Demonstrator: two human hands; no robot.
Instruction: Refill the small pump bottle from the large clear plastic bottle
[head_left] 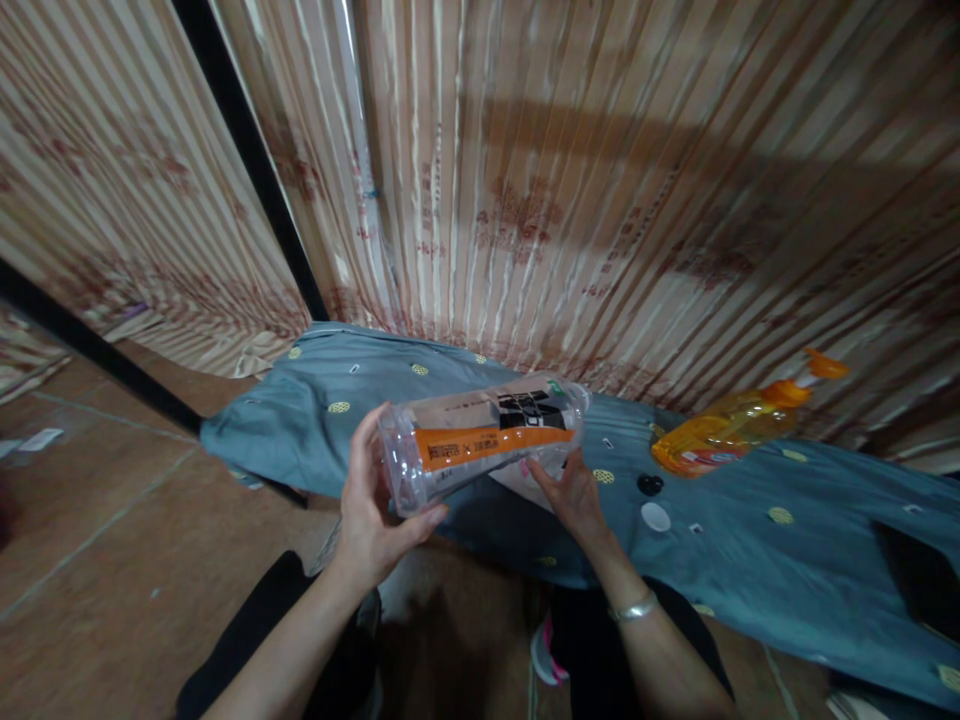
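Note:
Between my two hands is a clear plastic bottle (pixel 459 447) with an orange and black label, tipped on its side above the cloth-covered surface. My left hand (pixel 373 505) is wrapped round its left end, thumb along the lower edge. At the right end, my right hand (pixel 571 492) grips the bottle from below, its thumb against the label. Behind the right hand a pale, flat thing (pixel 517 484) shows partly under the bottle; what it is, I cannot make out. A white round cap (pixel 655 517) and a small black piece (pixel 650 484) lie to the right.
An orange pump bottle (pixel 720 437) leans on the blue-green patterned cloth (pixel 352 380). At the far right lies a dark, flat phone-like object (pixel 916 575). Striped curtains (pixel 517 200) hang close behind, and black metal bars (pixel 251 160) stand at the left.

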